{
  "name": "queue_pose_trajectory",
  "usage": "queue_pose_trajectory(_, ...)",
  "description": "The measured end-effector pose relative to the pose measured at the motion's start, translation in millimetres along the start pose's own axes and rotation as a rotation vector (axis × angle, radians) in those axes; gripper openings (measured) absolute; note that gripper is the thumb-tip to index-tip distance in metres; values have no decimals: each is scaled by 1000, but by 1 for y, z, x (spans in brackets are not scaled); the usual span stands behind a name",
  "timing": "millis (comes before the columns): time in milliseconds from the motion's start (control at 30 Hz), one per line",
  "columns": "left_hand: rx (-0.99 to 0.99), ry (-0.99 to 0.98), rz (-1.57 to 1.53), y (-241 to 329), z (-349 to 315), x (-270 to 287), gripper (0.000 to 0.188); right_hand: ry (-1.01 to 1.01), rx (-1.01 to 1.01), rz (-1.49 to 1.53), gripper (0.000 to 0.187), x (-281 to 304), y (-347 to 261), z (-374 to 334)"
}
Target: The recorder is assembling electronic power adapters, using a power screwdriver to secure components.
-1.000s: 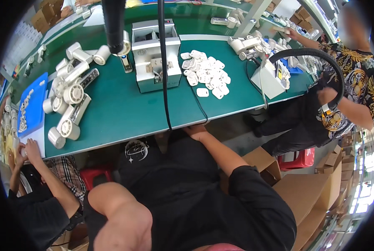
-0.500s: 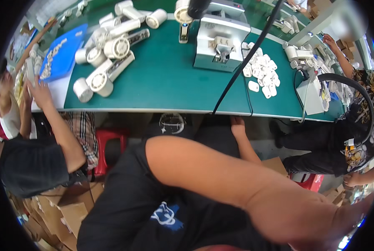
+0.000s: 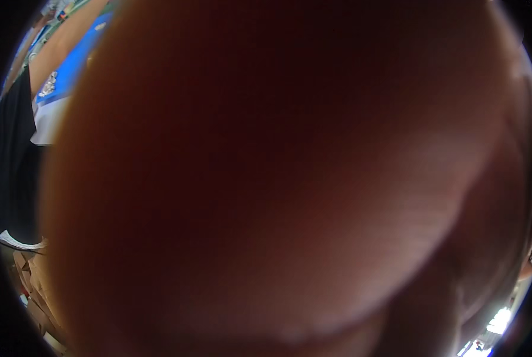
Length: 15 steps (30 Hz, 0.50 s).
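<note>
Blurred skin of a hand or forearm [image 3: 337,238], very close to the camera, covers nearly the whole head view. It seems to belong to my left arm, but its fingers cannot be made out. Whether that hand holds anything is hidden. My right hand does not show. The worktable's middle and whatever lies on it are blocked from sight.
At the far left a blue tray [image 3: 75,66] carries small pale parts [image 3: 50,85], with a white surface [image 3: 47,119] below it. Another person's arm [image 3: 63,41] and dark clothing [image 3: 16,178] are beside the tray. Cardboard [image 3: 38,291] shows at lower left.
My left arm, earlier bent across my lap and toward lower right, now fills the view. The table, the white devices, the grey machine and my right hand have become hidden.
</note>
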<state>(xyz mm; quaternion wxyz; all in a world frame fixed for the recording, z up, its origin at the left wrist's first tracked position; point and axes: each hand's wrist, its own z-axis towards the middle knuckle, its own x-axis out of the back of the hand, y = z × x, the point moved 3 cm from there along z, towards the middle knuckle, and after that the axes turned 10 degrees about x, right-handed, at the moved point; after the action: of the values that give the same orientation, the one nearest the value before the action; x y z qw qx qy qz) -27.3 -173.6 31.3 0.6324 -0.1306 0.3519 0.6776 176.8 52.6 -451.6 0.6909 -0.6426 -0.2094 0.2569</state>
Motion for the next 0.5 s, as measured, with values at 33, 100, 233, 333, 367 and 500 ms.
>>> queue_pose_trajectory(33, 5, 11, 32, -3, -6, 1, 64, 21, -20, -55, 37, -4, -2, -13)
queue_pose_trajectory(100, 42, -2, 67, -5, -14, -3, 66, 106, -47, -180, 33, 0, -5, -46)
queue_pose_trajectory(233, 129, -23, 167, -3, -15, -7, 68, 245, -100, -408, 28, -10, -33, -84)
queue_pose_trajectory(333, 205, -66, 291, 2, -10, -6, 69, 330, -97, -564, 27, -31, -77, -66)
queue_pose_trajectory(367, 230, -87, 343, 6, -7, -7, 70, 357, -85, -614, 28, -39, -92, -44)
queue_pose_trajectory(500, 269, -184, 515, 9, 5, -12, 72, 383, -69, -840, 23, -65, -143, -31)
